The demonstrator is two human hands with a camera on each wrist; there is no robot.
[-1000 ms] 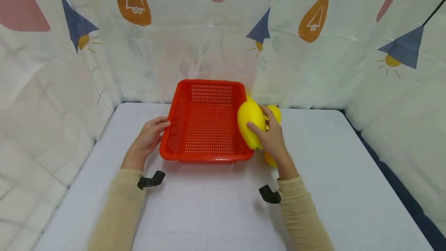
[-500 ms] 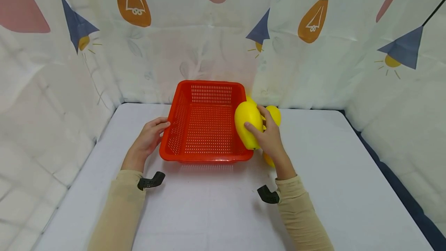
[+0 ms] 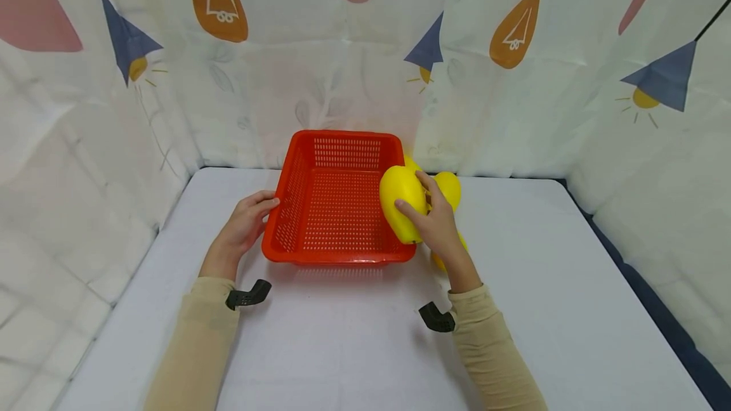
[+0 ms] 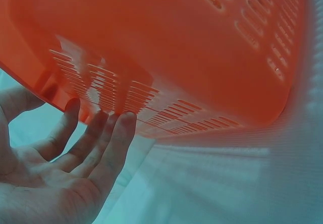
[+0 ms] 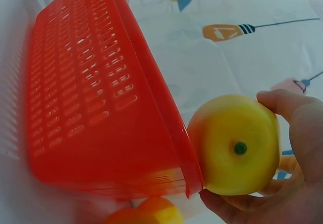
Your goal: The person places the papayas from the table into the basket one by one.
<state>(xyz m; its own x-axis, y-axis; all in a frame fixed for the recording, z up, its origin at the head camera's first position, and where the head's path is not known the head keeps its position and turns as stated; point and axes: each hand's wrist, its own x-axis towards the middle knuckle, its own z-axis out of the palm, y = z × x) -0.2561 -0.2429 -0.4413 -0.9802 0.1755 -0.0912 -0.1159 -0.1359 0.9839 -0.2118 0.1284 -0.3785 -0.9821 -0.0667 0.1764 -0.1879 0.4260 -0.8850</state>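
Note:
A red perforated plastic basket stands at the back middle of the table, its inside bare. My left hand touches its left side; in the left wrist view the fingertips rest against the slotted outer wall. My right hand grips a large smooth yellow fruit, oblong like a mango, with the thumb in front and fingers behind. The fruit overlaps the basket's right rim in the head view. A green nub on its end faces the right wrist camera, right beside the rim.
Other yellow fruits lie right of the basket, partly hidden by my right hand and the basket. An orange-yellow fruit shows below the rim. White table cloth spreads in front; a printed curtain hangs behind.
My right hand has moved slightly left with the yellow fruit, bringing it farther over the basket's right rim. The left hand and basket have stayed in place.

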